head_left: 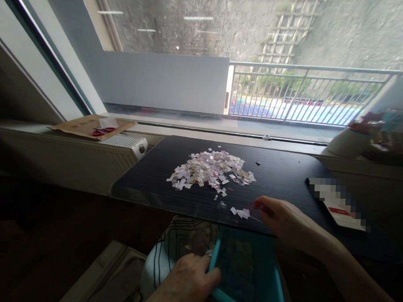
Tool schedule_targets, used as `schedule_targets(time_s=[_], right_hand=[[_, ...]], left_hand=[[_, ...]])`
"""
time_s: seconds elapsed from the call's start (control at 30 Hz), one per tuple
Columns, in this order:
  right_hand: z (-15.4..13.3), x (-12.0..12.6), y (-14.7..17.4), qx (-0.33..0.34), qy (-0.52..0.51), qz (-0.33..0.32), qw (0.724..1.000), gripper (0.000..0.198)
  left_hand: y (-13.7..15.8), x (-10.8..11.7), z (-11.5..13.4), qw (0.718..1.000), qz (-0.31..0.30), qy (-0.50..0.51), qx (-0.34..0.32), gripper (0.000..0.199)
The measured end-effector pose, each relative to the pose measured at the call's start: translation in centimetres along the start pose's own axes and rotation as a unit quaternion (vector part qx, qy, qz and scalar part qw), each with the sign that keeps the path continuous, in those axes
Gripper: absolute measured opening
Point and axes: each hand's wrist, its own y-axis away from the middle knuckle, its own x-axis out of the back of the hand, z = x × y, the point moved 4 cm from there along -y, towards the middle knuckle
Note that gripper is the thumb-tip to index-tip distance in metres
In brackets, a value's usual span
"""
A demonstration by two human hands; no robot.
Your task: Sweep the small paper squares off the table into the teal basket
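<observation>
A heap of small pale paper squares lies in the middle of a dark ribbed table top. A few loose squares sit near the front edge. My right hand rests on the table just right of them, fingertips pinched on a small clear piece with a red mark. My left hand grips the near-left rim of a teal tray held below the table's front edge.
Red scissors lie on brown cardboard on the sill at the left, beside a white radiator. A phone-sized dark item with a white card lies at the table's right. A white pot stands on the right sill.
</observation>
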Motion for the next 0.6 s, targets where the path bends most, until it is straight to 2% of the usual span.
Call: schedule_targets(time_s=[0.13,0.33,0.5,0.6], right_hand=[[0.2,-0.2,0.1,0.023,-0.004,0.023,0.999,0.028],[-1.5,-0.2,2.1,0.075,-0.036,-0.048,0.995,0.025],[-1.7,-0.4,0.3,0.083,0.011,0.016,0.996,0.026],[-1.7,-1.2,0.1,0.098,0.021,0.006,0.995,0.026]], left_hand=[[0.8,0.5,-0.5,0.999,0.02,0.023,0.011,0.02],[2.0,2.0,-0.7,0.996,0.048,0.057,0.046,0.019],[1.7,1.9,-0.6,0.998,0.033,0.051,0.035,0.018],[1.7,1.4,-0.9,0.998,0.029,0.045,0.036,0.018]])
